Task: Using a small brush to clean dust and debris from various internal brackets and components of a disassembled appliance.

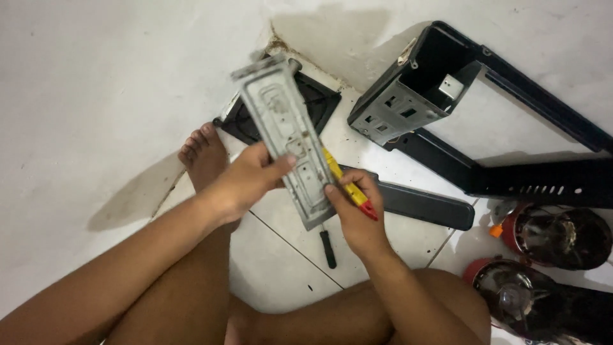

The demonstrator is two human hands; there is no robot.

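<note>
Both hands hold long grey metal plate (288, 140) up over tiled floor (281, 268). Left hand (246, 182) fingers wrapped on its edge, thumb on top. Right hand (357, 214) pinches plate's lower end plus yellow-red screwdriver (350, 188) — its tip hidden behind plate. Black frame (511, 179) nearby, cut off at picture's edge.

No pkgs, labels, signs, screens.

Left hand (246, 182) thumb extended in a closed grip, right hand (357, 214) fingers curled, forearms converging
</note>
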